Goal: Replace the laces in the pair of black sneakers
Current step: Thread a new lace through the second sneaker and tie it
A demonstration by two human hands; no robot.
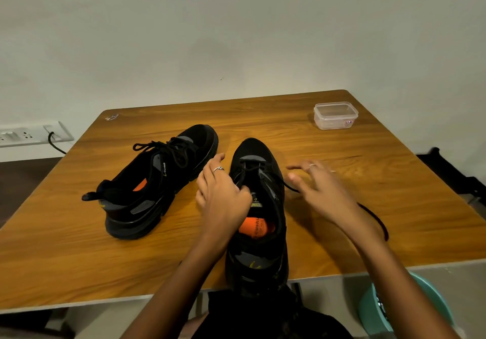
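The left hand rests on the near sneaker, fingers curled over the tongue and the upper eyelet rows and the thumb down the shoe's left flank, which I judge pins the shoe steady while the lace is worked. At three o'clock from that shoe, the right hand hovers with its fingers spread and blurred; a black lace runs from the eyelets out under it and trails toward four o'clock along the table, but whether the fingers pinch it or have just let go I cannot tell. The lace appears threaded only through the lower rows, so this shoe is probably mid-unlacing or mid-relacing. Its toe points to twelve o'clock and its heel overhangs the table's near edge, likely to bring the eyelets close. At ten o'clock lies the second sneaker, angled, laces fully crossed and loosely bunched, seemingly waiting its turn. Far off at one o'clock stands a clear lidded container, well apart from both shoes.
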